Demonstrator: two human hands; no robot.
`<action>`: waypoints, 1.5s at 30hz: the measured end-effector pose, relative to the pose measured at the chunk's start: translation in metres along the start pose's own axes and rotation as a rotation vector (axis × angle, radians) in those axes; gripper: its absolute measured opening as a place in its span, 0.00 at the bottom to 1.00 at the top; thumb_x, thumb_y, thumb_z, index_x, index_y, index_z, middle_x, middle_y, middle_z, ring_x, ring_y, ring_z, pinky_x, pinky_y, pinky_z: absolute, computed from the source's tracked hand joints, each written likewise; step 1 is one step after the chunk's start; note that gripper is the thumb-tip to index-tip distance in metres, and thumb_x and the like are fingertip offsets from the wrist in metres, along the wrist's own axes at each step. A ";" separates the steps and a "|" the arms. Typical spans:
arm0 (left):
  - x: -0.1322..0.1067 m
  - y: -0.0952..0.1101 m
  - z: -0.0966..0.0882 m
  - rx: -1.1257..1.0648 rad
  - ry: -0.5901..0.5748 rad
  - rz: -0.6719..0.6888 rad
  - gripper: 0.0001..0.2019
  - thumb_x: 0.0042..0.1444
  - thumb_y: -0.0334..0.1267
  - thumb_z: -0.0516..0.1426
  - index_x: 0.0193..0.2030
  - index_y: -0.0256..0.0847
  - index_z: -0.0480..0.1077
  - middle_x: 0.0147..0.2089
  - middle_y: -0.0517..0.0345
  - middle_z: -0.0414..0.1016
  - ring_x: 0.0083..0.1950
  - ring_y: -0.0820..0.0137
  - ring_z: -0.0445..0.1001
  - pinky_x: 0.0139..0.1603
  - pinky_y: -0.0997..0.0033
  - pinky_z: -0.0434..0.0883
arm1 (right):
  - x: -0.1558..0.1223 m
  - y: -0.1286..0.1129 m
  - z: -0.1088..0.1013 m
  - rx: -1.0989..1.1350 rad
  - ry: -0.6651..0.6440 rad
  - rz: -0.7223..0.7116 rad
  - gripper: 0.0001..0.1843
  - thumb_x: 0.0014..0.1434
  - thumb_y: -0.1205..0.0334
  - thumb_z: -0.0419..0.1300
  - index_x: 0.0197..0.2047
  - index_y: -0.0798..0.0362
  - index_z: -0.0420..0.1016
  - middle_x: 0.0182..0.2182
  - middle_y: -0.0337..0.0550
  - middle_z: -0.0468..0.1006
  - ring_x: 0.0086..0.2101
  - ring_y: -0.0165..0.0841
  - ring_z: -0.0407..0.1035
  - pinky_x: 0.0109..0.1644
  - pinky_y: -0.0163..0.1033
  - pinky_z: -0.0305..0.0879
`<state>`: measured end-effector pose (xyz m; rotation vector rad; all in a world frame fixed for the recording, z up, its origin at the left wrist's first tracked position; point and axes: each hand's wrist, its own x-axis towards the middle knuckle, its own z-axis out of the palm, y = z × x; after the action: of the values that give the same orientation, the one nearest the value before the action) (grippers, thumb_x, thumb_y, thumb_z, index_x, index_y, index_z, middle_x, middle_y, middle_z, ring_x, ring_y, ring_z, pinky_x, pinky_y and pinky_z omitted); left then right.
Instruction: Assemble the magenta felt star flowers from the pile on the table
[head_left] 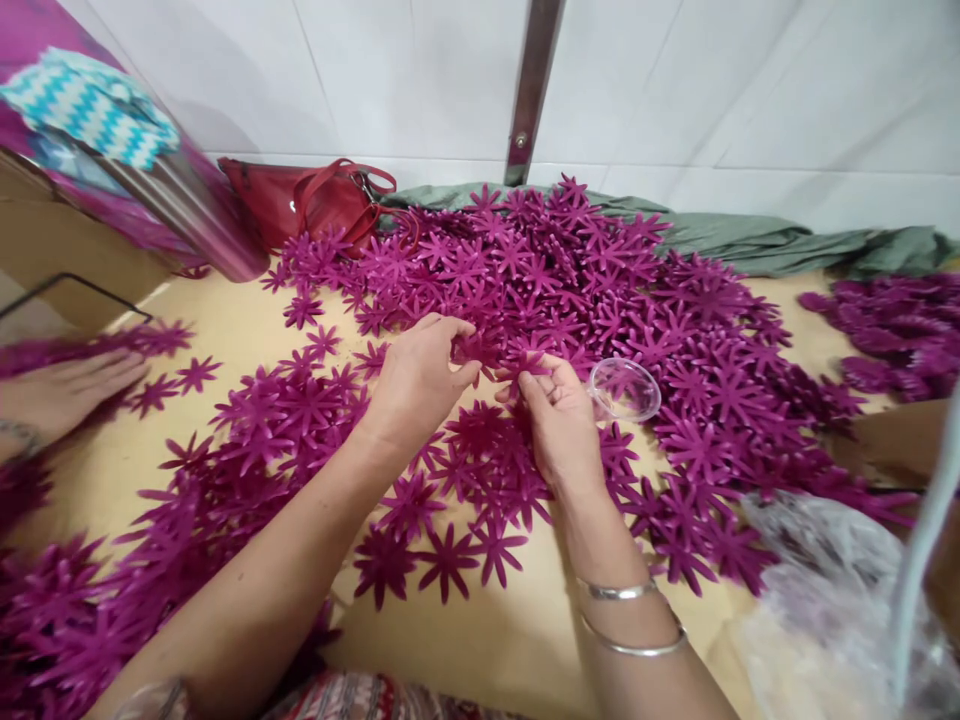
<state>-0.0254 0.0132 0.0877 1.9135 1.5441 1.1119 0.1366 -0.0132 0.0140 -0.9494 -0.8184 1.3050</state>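
Observation:
A wide heap of magenta star-shaped flower cutouts covers the tan surface. My left hand reaches into the heap's near edge, fingers curled and pinched on a magenta flower piece. My right hand sits just beside it, fingers bent round another flower piece. Two silver bangles ring my right wrist. A small clear plastic cup lies on the flowers right of my right hand.
A red handbag and a green cloth lie against the white wall. Another person's hand rests on flowers at far left. A crumpled clear plastic bag sits at lower right. A metal post stands behind.

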 end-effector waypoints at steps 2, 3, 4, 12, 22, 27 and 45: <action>0.004 0.011 -0.006 -0.051 0.013 0.017 0.15 0.48 0.25 0.67 0.43 0.43 0.82 0.45 0.52 0.80 0.51 0.54 0.77 0.66 0.53 0.67 | 0.000 0.003 -0.001 -0.025 0.004 0.008 0.18 0.56 0.50 0.73 0.43 0.46 0.73 0.22 0.28 0.76 0.22 0.30 0.72 0.30 0.35 0.69; 0.006 0.016 -0.007 -0.096 0.018 0.012 0.14 0.49 0.25 0.67 0.42 0.42 0.82 0.44 0.52 0.80 0.51 0.54 0.77 0.67 0.53 0.66 | 0.001 0.004 -0.001 -0.032 0.010 0.008 0.18 0.55 0.49 0.73 0.41 0.46 0.73 0.21 0.27 0.74 0.21 0.30 0.71 0.29 0.35 0.67; 0.008 0.022 -0.008 -0.141 0.015 0.000 0.12 0.49 0.25 0.67 0.40 0.42 0.82 0.42 0.53 0.80 0.51 0.55 0.77 0.68 0.53 0.65 | 0.001 0.005 -0.002 -0.042 0.017 0.004 0.18 0.55 0.48 0.74 0.40 0.46 0.73 0.20 0.27 0.73 0.20 0.29 0.69 0.28 0.35 0.66; 0.027 0.035 -0.005 -0.133 -0.187 0.024 0.06 0.47 0.27 0.71 0.29 0.43 0.83 0.27 0.58 0.77 0.36 0.59 0.77 0.53 0.60 0.69 | 0.000 0.005 -0.005 -0.075 0.012 -0.020 0.16 0.58 0.47 0.73 0.35 0.48 0.74 0.23 0.31 0.76 0.22 0.29 0.68 0.28 0.35 0.64; 0.055 0.044 -0.016 0.077 -0.554 0.116 0.11 0.47 0.21 0.66 0.23 0.42 0.83 0.20 0.61 0.75 0.23 0.69 0.70 0.38 0.66 0.64 | -0.001 0.004 0.000 0.037 0.008 0.021 0.19 0.56 0.43 0.73 0.35 0.46 0.72 0.19 0.28 0.71 0.18 0.27 0.59 0.21 0.34 0.54; 0.065 0.054 -0.033 0.262 -0.483 0.104 0.09 0.46 0.22 0.65 0.21 0.40 0.81 0.18 0.64 0.70 0.28 0.69 0.73 0.42 0.68 0.66 | -0.003 0.001 0.004 0.088 0.004 0.046 0.21 0.55 0.42 0.73 0.33 0.46 0.70 0.21 0.29 0.72 0.19 0.28 0.61 0.22 0.35 0.57; 0.063 0.018 -0.051 0.195 -0.762 0.067 0.16 0.52 0.35 0.66 0.48 0.38 0.84 0.40 0.59 0.86 0.38 0.71 0.78 0.42 0.75 0.69 | -0.002 0.000 0.001 0.029 -0.048 0.011 0.18 0.58 0.46 0.72 0.35 0.49 0.71 0.20 0.28 0.74 0.17 0.26 0.65 0.24 0.33 0.64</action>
<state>-0.0522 0.0604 0.1503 2.1611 1.1742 0.1790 0.1354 -0.0153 0.0143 -0.9037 -0.8307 1.3501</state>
